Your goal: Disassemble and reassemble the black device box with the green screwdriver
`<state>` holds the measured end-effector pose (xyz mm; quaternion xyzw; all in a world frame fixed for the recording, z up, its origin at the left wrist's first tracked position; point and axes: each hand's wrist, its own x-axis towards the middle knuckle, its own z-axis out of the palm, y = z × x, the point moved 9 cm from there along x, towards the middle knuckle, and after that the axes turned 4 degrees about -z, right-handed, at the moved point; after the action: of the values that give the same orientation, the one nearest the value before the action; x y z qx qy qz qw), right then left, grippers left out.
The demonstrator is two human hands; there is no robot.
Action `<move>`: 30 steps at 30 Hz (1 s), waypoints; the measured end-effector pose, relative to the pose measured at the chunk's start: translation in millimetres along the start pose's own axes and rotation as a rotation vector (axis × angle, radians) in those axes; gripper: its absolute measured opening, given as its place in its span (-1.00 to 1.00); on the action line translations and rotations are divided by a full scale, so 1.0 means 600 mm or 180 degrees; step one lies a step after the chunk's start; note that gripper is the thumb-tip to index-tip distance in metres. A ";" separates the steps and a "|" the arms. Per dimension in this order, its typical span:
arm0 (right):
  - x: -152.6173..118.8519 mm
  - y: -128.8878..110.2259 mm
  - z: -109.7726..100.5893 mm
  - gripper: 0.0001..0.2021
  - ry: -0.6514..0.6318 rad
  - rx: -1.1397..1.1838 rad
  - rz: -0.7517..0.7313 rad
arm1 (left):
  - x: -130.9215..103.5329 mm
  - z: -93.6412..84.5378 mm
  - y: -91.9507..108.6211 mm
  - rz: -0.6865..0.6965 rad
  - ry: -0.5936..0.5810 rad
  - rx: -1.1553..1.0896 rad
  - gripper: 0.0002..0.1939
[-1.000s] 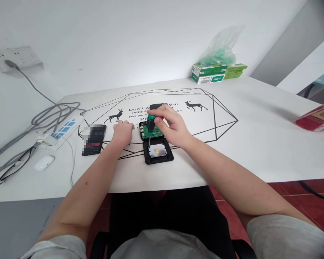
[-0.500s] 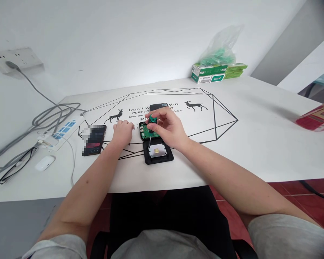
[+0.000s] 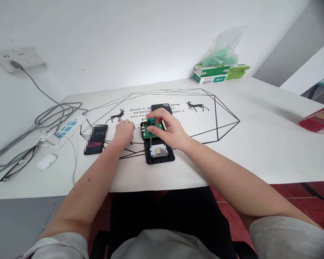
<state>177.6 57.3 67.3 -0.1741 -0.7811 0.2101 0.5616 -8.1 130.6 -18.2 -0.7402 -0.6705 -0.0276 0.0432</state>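
And here's the danger spot: the tip of that screwdriver (image 3: 151,121) points down at the plate's near-left side, close to a corner, and from where I stand I can't tell whether it sits in a screw or just rests there. If it isn't seated, a push could send it skating across the bright plate (image 3: 162,153) and leave a scratch. Tilt the handle, and the shaft might lean on the board (image 3: 145,134) just behind; that could mark a part.

The right hand (image 3: 169,128) has its grip closed in a pinch round the handle, thumb one side, fingers the other. No steadying from the left hand (image 3: 124,132)! It sits half curled on the tabletop (image 3: 191,167), just left of the work and apart from it; whether anything is tucked inside, I can't tell. With nobody bracing the lid (image 3: 171,158), a hard twist might spin it round.

And the looks of it: the lid lies flat on the tabletop, black, squarish, round-cornered, the silvery plate framed inside with a small gold square (image 3: 158,151) at its middle. Behind it, the green board sits in its black shell (image 3: 142,137), silver ports lined up on the left.
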 end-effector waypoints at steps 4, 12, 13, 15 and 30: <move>-0.002 0.011 -0.006 -0.67 0.0137 0.0029 0.0087 | 0.003 -0.009 -0.002 -0.0064 0.0121 -0.0243 -0.73; -0.002 0.005 -0.007 -0.70 0.0119 0.0304 -0.0005 | -0.014 -0.046 0.036 0.0426 0.0260 -0.1813 -0.84; -0.003 0.009 -0.005 -0.71 0.0145 0.0429 0.0082 | -0.019 -0.048 0.042 0.0485 0.0232 -0.1916 -0.84; -0.006 0.020 0.002 -0.70 0.0175 0.0761 0.0311 | -0.026 -0.050 0.051 0.0531 0.0155 -0.2055 -0.82; -0.014 0.023 0.022 -0.76 0.0048 0.1104 0.0308 | -0.037 -0.036 0.068 0.0669 -0.0369 -0.2593 -0.85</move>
<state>167.9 63.2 49.5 -0.1136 -0.7197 0.3672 0.5782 30.7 102.4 0.1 -0.7614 -0.5270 -0.2440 -0.2881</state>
